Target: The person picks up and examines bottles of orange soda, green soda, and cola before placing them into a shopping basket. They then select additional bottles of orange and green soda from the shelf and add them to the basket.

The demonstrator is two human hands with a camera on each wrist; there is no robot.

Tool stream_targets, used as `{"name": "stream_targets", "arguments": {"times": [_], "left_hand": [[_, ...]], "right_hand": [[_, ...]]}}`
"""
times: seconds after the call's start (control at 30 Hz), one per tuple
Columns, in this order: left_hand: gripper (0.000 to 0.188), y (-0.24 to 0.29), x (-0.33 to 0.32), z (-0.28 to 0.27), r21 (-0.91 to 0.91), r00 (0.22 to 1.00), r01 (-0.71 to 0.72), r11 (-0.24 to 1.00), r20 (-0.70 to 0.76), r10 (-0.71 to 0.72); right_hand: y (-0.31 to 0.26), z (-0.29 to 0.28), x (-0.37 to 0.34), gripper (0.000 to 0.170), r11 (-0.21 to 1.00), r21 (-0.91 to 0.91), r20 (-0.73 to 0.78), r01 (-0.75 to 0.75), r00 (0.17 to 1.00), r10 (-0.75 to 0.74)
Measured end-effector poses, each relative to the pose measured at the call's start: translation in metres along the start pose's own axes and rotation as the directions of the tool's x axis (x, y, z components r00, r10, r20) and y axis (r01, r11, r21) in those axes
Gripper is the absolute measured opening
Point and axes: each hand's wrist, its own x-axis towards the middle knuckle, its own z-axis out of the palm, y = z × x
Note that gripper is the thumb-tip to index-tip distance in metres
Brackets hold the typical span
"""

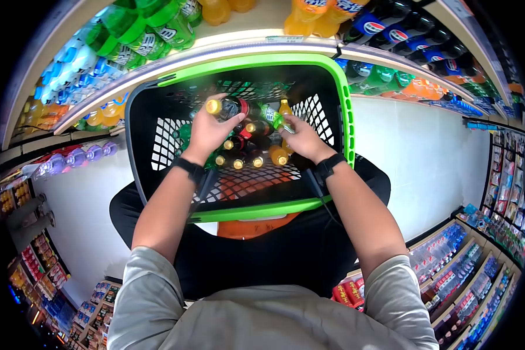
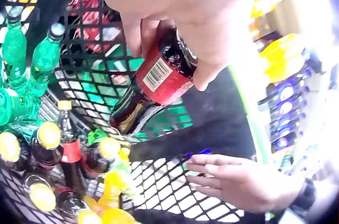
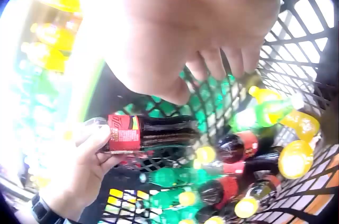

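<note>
My left hand (image 1: 206,133) grips a cola bottle (image 2: 165,82) with a red label near its capped end and holds it tilted inside the basket. In the head view, the bottle's yellow cap points left. My right hand (image 1: 303,140) hovers over the basket's right part, its fingers extended and holding nothing in the left wrist view. Under it leans a clear bottle with a green label (image 3: 265,114). Several yellow-capped cola bottles (image 2: 70,152), orange drink bottles (image 3: 296,158) and green bottles (image 2: 46,57) stand or lie in the basket.
The black mesh basket with a green rim (image 1: 256,211) stands between the person's legs. Just ahead, a shelf (image 1: 239,44) carries green, orange and dark soda bottles. More stocked racks (image 1: 466,268) line the right side, beyond the pale floor (image 1: 431,151).
</note>
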Motion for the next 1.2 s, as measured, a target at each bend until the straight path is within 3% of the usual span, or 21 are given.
{"name": "stream_targets", "arguments": {"times": [0.03,0.07,0.1,0.13,0.17,0.23,0.27,0.3,0.37,0.43,0.57,0.63,0.73,0.83,0.93,1.2], "left_hand": [[0.059,0.027,-0.014,-0.012,-0.088,0.999,0.042,0.995,0.021,-0.041],[0.058,0.041,-0.028,-0.020,-0.200,1.000,0.021,0.980,0.014,-0.018],[0.060,0.053,-0.042,-0.031,-0.121,1.000,-0.023,0.992,0.011,0.025],[0.060,0.077,-0.060,-0.041,-0.229,1.000,0.025,0.973,0.021,-0.020],[0.060,0.096,-0.079,-0.049,-0.334,0.997,0.073,0.940,0.038,-0.064],[0.057,0.114,-0.114,-0.058,-0.477,0.998,0.049,0.877,-0.015,-0.064],[0.054,0.121,-0.130,-0.060,-0.522,0.997,0.032,0.853,-0.041,-0.063],[0.050,0.125,-0.146,-0.062,-0.564,0.996,0.016,0.825,-0.065,-0.063],[0.033,0.122,-0.177,-0.064,-0.551,0.997,0.025,0.834,-0.050,-0.063],[0.032,0.122,-0.201,-0.056,-0.659,0.998,0.034,0.751,-0.024,-0.066],[0.029,0.126,-0.236,-0.050,-0.763,0.995,0.085,0.641,0.037,-0.088],[0.030,0.127,-0.248,-0.050,-0.739,0.997,0.081,0.669,0.056,-0.060],[0.032,0.127,-0.264,-0.049,-0.697,0.997,0.076,0.713,0.075,-0.033],[0.033,0.133,-0.270,-0.050,-0.749,0.997,0.064,0.660,0.022,-0.071],[0.032,0.132,-0.270,-0.057,-0.725,0.999,0.040,0.688,0.052,-0.003],[0.035,0.142,-0.277,-0.060,-0.678,0.997,0.008,0.735,0.065,0.049]], "right_hand": [[-0.006,0.006,-0.010,0.067,0.989,0.063,0.002,0.131,0.991,-0.131],[-0.030,0.006,-0.030,0.071,0.972,0.000,0.011,0.234,0.972,-0.234],[-0.060,0.004,-0.054,0.074,0.941,-0.063,0.029,0.332,0.943,-0.331],[-0.074,0.009,-0.072,0.076,0.856,-0.165,-0.016,0.489,0.867,-0.498],[-0.085,0.016,-0.089,0.078,0.768,-0.304,-0.032,0.563,0.800,-0.599],[-0.105,0.029,-0.123,0.079,0.678,-0.394,-0.023,0.621,0.731,-0.682],[-0.111,0.036,-0.136,0.076,0.675,-0.333,0.017,0.659,0.720,-0.694],[-0.118,0.042,-0.154,0.073,0.736,-0.290,0.059,0.612,0.779,-0.624],[-0.118,0.065,-0.180,0.070,0.822,0.010,0.043,0.569,0.821,-0.569],[-0.116,0.078,-0.200,0.071,0.785,-0.010,0.034,0.619,0.785,-0.619],[-0.092,0.117,-0.231,0.067,0.770,0.166,-0.113,0.616,0.787,-0.606],[-0.095,0.119,-0.254,0.062,0.830,0.366,-0.012,0.421,0.894,-0.448],[-0.095,0.120,-0.264,0.057,0.857,0.316,0.066,0.406,0.892,-0.447],[-0.095,0.124,-0.268,0.055,0.868,0.231,0.043,0.439,0.887,-0.460],[-0.098,0.131,-0.271,0.053,0.800,0.238,-0.078,0.550,0.832,-0.549],[-0.107,0.134,-0.273,0.050,0.812,0.212,-0.087,0.544,0.838,-0.539]]}}
